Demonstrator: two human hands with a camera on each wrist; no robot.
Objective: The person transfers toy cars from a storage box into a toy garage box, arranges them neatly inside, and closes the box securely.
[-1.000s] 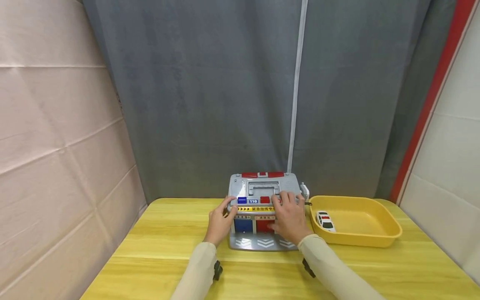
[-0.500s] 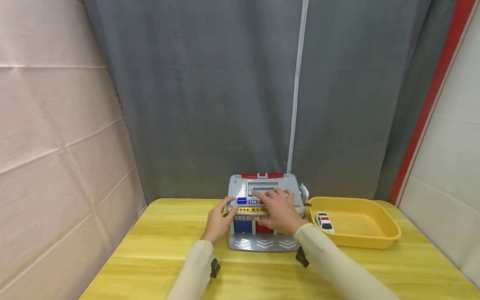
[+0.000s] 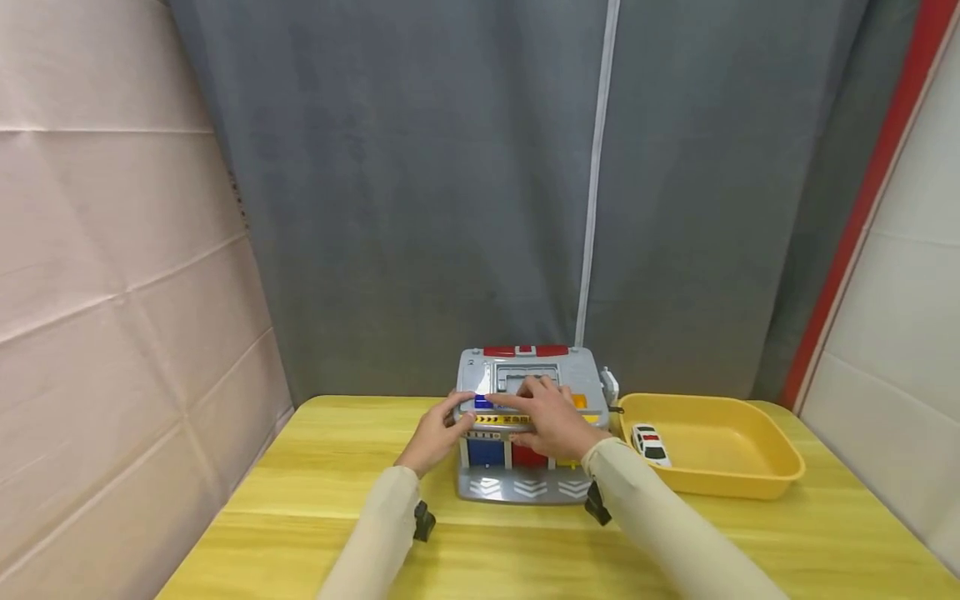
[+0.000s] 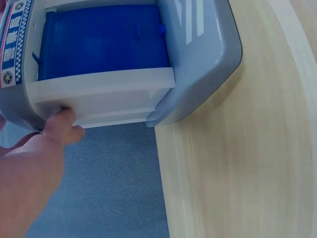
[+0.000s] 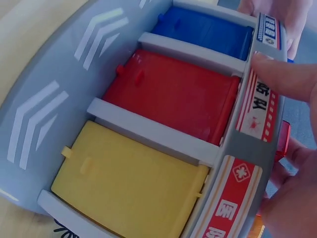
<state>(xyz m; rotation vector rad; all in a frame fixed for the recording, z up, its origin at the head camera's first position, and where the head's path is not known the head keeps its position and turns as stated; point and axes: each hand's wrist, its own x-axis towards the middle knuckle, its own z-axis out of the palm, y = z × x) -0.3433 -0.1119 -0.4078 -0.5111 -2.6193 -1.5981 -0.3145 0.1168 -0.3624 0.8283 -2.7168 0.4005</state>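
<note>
A grey toy garage stands on the table, its handle folded into the roof. Its blue door, red door and yellow door are all down. My left hand grips the garage's upper left corner, with the thumb against the side wall. Across the roof's front edge lies my right hand, its index finger reaching to the blue button. In the right wrist view its thumb rests on the front sign. The red button is mostly hidden behind this hand.
To the garage's right is a yellow tray holding a white toy car with a red roof patch. A white part sticks out of the garage's right side. The grey curtain hangs behind the wooden table.
My right hand has slid left along the roof, from the right-hand end past the red button to the blue one. The left hand keeps its place on the corner.
</note>
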